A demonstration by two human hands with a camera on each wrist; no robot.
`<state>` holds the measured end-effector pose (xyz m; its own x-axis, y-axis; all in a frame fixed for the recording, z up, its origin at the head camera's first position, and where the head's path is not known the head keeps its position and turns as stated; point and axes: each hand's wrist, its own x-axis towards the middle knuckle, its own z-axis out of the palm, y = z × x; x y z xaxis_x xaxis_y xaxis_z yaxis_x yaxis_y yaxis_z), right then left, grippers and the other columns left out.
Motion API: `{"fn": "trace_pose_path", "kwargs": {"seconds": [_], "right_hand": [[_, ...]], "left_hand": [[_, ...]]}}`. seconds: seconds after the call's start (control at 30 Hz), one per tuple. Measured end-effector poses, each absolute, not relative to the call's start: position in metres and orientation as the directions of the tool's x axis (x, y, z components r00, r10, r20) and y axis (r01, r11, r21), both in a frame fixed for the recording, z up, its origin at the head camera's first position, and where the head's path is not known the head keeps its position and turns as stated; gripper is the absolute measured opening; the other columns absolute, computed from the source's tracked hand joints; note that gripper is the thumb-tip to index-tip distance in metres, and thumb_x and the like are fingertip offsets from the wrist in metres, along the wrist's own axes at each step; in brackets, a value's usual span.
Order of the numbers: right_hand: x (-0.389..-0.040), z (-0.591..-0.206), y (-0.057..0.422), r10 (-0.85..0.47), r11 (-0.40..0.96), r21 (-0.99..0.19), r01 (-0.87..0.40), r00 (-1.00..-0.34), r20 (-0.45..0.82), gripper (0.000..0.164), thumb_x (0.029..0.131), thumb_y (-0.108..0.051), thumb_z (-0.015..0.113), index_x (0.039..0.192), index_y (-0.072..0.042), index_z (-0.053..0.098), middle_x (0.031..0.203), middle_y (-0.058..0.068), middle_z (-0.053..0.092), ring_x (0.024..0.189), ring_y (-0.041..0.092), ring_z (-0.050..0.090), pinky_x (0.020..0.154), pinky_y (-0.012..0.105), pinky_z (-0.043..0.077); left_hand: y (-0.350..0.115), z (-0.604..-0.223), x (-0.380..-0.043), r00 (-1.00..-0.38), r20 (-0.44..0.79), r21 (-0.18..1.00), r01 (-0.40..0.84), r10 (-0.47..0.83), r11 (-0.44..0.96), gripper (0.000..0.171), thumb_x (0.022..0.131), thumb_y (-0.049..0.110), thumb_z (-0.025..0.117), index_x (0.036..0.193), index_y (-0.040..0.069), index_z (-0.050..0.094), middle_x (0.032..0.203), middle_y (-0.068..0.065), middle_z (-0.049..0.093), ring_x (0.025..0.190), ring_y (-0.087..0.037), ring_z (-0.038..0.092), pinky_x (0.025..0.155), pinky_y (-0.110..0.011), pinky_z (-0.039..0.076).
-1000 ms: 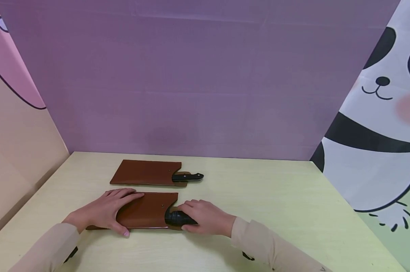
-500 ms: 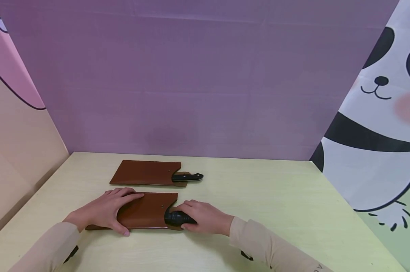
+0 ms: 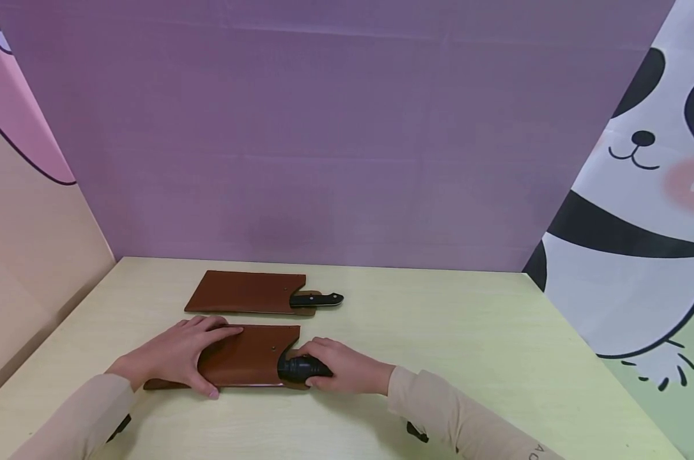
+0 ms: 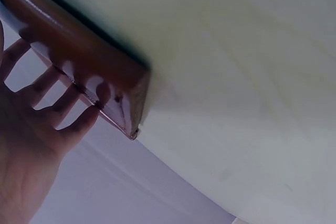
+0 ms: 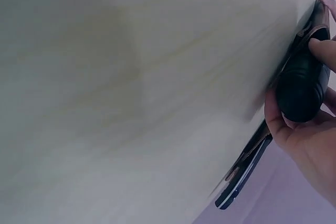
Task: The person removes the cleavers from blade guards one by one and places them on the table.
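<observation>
A brown leather knife sheath [image 3: 249, 359] lies flat on the near left part of the table. My left hand [image 3: 174, 352] spans it, with the thumb at its near edge and spread fingers over its far side. In the left wrist view, the fingertips touch the sheath [image 4: 79, 51] along one edge. From the sheath's right end sticks the black, ridged handle of a knife [image 3: 302, 368], its blade hidden inside. My right hand [image 3: 353, 369] grips that handle from the right, fingers curled round it. In the right wrist view, the knife handle [image 5: 302, 93] sits between thumb and fingers.
Behind lies a second brown sheath [image 3: 243, 292] holding another knife, whose black riveted handle [image 3: 321, 299] points right. The pale wooden table [image 3: 468, 345] ends at a purple backdrop [image 3: 335, 128]. A panda-print panel [image 3: 634, 217] stands at the right.
</observation>
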<state>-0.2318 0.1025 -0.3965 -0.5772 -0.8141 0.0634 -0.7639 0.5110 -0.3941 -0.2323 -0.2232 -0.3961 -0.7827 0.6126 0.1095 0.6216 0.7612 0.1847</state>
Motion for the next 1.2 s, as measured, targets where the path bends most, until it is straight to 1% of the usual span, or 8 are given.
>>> {"fn": "trace_pose_path", "kwargs": {"seconds": [0.2,0.47,0.73,0.93,1.07,1.2], "right_hand": [[-0.2306,-0.3948,0.1016,-0.815,0.507,-0.433,-0.745,-0.578,0.040,0.035,0.088,-0.019,0.061,0.119,-0.014,0.047,0.116,0.000,0.053,0.104,0.008,0.047,0.089,0.021,0.043],[-0.2281,-0.3934,0.1005,-0.801,0.519,-0.464,-0.718,-0.598,0.029,0.034,0.087,-0.017,0.061,0.118,-0.014,0.046,0.116,0.000,0.051,0.106,0.008,0.045,0.091,0.022,0.041],[-0.2266,-0.3963,0.1017,-0.803,0.501,-0.465,-0.730,-0.592,0.064,0.035,0.086,-0.014,0.061,0.117,-0.011,0.044,0.116,0.002,0.051,0.106,0.010,0.045,0.092,0.023,0.040],[-0.2249,-0.3949,0.1031,-0.803,0.498,-0.464,-0.733,-0.591,0.073,0.034,0.087,-0.014,0.060,0.117,-0.008,0.047,0.115,0.005,0.050,0.104,0.011,0.044,0.091,0.022,0.040],[-0.2239,-0.3932,0.1037,-0.799,0.494,-0.481,-0.724,-0.596,0.078,0.033,0.087,-0.014,0.059,0.117,-0.006,0.048,0.113,0.005,0.050,0.102,0.012,0.045,0.089,0.022,0.041],[-0.2237,-0.3941,0.1050,-0.802,0.478,-0.482,-0.734,-0.589,0.102,0.034,0.087,-0.013,0.059,0.118,-0.006,0.048,0.114,0.006,0.050,0.104,0.013,0.044,0.090,0.023,0.041]], "left_hand": [[-0.2228,-0.3953,-0.2315,-0.772,0.141,0.174,0.635,0.619,0.752,0.101,0.053,0.078,0.064,0.135,0.022,0.045,0.127,-0.007,0.046,0.118,-0.029,0.043,0.090,-0.057,0.036],[-0.2238,-0.3941,-0.2327,-0.784,0.136,0.148,0.621,0.606,0.770,0.102,0.051,0.081,0.061,0.134,0.024,0.046,0.129,-0.006,0.045,0.120,-0.029,0.043,0.093,-0.058,0.035],[-0.2223,-0.3929,-0.2314,-0.784,0.140,0.136,0.620,0.605,0.773,0.102,0.051,0.081,0.061,0.134,0.025,0.046,0.129,-0.005,0.045,0.120,-0.029,0.042,0.092,-0.058,0.036],[-0.2219,-0.3928,-0.2310,-0.778,0.152,0.126,0.627,0.609,0.769,0.102,0.051,0.082,0.061,0.134,0.025,0.046,0.129,-0.005,0.045,0.118,-0.027,0.042,0.092,-0.057,0.036],[-0.2220,-0.3916,-0.2305,-0.772,0.166,0.105,0.632,0.613,0.768,0.103,0.051,0.083,0.060,0.134,0.024,0.046,0.129,-0.006,0.045,0.117,-0.028,0.043,0.091,-0.057,0.037],[-0.2226,-0.3912,-0.2305,-0.763,0.191,0.076,0.639,0.618,0.765,0.103,0.051,0.084,0.059,0.134,0.025,0.046,0.129,-0.005,0.045,0.116,-0.027,0.042,0.090,-0.056,0.039]]}}
